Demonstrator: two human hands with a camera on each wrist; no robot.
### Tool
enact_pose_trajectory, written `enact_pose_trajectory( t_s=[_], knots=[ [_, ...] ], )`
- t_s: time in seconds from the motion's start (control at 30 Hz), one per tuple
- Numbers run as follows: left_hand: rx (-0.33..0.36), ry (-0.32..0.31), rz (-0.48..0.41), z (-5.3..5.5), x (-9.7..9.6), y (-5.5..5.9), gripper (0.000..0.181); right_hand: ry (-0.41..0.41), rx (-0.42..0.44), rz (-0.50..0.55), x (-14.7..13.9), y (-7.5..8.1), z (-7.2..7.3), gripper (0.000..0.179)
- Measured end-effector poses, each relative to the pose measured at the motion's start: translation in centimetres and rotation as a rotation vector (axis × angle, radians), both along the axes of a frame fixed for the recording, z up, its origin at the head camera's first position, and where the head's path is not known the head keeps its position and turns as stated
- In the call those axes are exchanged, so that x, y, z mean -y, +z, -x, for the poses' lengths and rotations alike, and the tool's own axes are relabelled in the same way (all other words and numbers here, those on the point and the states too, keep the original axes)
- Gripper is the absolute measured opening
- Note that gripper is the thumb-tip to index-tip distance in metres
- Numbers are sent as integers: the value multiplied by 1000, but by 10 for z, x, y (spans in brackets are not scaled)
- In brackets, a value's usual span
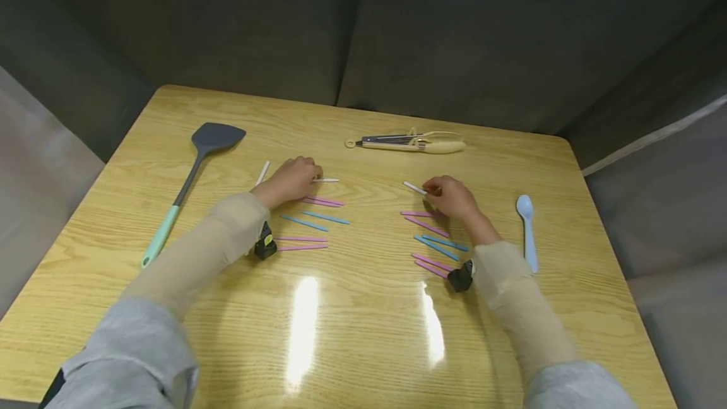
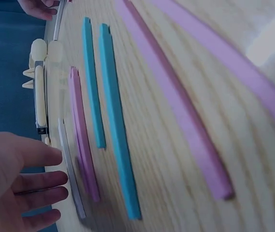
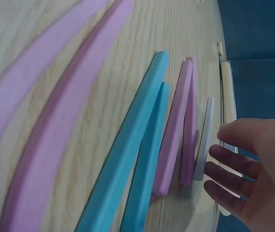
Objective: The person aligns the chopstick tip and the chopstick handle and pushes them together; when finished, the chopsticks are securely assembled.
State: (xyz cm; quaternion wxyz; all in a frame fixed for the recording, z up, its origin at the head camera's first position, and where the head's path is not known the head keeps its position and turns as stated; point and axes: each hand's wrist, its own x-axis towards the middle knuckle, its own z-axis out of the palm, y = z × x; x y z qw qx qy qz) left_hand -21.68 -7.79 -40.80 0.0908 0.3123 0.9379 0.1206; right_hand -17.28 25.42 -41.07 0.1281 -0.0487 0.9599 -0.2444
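Observation:
My left hand (image 1: 292,180) is at the back left of the table, with relaxed fingers right beside a slim white stick (image 2: 71,174). In the left wrist view its thumb and fingers are apart, fingertips close to that stick. A second white stick (image 1: 262,173) shows behind the left wrist. On the other side, my right hand (image 1: 452,197) has its fingertips at another white stick (image 1: 414,187); the right wrist view shows its fingers loosely bent, the thumb apart. Pairs of pink sticks (image 1: 302,247) and blue sticks (image 1: 325,217) lie nearer me by the left hand. Similar pink sticks (image 1: 427,227) and blue sticks (image 1: 436,247) lie by the right.
Cream-handled tongs (image 1: 411,142) lie at the back middle. A grey spatula (image 1: 199,163) with a mint handle lies left of the left arm, and a light blue spoon (image 1: 527,232) to the right of the right arm. Dark curtains (image 1: 352,30) stand behind the wooden table (image 1: 363,333).

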Motion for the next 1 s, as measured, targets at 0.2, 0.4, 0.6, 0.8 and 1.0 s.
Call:
enact_pose_trajectory(
  t_s=[0.2, 0.4, 0.6, 0.8, 1.0],
  knots=[
    [3, -14, 63, 6, -9, -2, 17, 18, -15, -57, 2, -5, 5, 26],
    [-26, -29, 114, 11, -16, -5, 16, 52, -59, -184, 5, -8, 7, 24],
    [-78, -64, 174, 13, -21, -5, 17, 44, -82, -287, 11, -6, 7, 18],
    [-36, -57, 200, 16, -22, 1, 14, 13, -94, -288, 12, -7, 7, 14],
    [22, -31, 172, 19, -16, 6, 7, 10, -98, -230, 11, -5, 7, 16]
  ],
)
